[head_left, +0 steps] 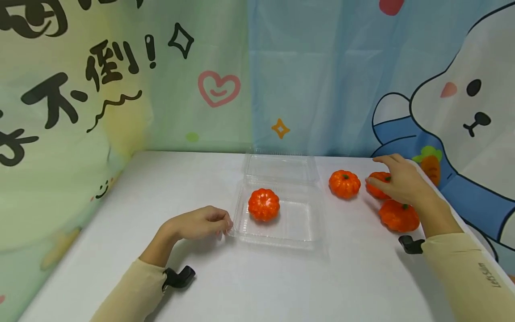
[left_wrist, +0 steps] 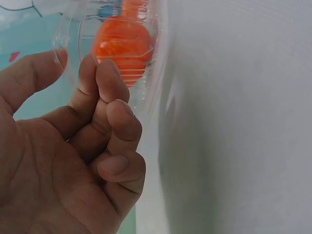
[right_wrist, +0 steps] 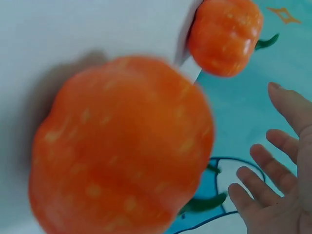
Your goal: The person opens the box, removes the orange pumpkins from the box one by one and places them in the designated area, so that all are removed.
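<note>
My left hand (head_left: 205, 222) pinches the left edge of a clear plastic clamshell box (head_left: 295, 219), its thumb and fingertips at the rim in the left wrist view. The box lies with its lid (head_left: 281, 169) folded back. One small orange pumpkin (head_left: 263, 205) with a ribbed surface sits in the left part of the box. Above the right-hand pumpkins is my right hand (head_left: 404, 181), fingers spread and holding nothing. It partly covers the middle pumpkin (head_left: 375, 193). Nearer me lies another pumpkin (head_left: 398, 217), which looms large and green-stemmed in the right wrist view.
A further pumpkin (head_left: 344, 184) stands between the box and the right hand. The white table (head_left: 257, 286) ends at the back against a printed curtain (head_left: 297, 80) with a cartoon bear. Black wrist mounts (head_left: 179, 277) stick out from the sleeves.
</note>
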Tool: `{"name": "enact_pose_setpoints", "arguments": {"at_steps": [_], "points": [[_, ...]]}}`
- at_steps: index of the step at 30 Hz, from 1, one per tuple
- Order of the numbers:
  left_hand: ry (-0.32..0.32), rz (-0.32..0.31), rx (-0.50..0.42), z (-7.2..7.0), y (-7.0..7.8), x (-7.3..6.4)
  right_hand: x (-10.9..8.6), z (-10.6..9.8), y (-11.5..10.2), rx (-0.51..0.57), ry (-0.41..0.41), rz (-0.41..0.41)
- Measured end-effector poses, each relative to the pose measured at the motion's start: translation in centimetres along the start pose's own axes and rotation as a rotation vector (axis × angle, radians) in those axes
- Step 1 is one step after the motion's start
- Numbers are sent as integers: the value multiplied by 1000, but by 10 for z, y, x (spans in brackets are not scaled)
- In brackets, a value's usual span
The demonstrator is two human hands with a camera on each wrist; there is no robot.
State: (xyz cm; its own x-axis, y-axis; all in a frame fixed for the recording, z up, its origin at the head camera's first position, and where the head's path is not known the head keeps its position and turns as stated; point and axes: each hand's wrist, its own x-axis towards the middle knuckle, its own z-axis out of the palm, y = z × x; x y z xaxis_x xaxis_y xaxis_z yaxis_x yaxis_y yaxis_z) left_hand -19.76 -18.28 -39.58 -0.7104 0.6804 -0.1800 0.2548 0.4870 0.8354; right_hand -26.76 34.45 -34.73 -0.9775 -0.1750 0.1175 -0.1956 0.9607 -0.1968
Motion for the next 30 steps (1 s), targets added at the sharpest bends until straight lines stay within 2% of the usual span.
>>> {"name": "enact_pose_setpoints", "arguments": {"at_steps": [5, 12, 22, 30], "points": [[6, 10, -2, -1, 2, -1, 3, 0, -16, 21, 19, -24], [7, -12, -4, 0, 0, -7, 3, 8, -40, 70, 34, -83], [1, -3, 14, 2, -1, -7, -5, 20, -59, 188, 193, -238], [-1, 9, 13, 2, -2, -6, -2, 27, -75, 224, 231, -366]]}}
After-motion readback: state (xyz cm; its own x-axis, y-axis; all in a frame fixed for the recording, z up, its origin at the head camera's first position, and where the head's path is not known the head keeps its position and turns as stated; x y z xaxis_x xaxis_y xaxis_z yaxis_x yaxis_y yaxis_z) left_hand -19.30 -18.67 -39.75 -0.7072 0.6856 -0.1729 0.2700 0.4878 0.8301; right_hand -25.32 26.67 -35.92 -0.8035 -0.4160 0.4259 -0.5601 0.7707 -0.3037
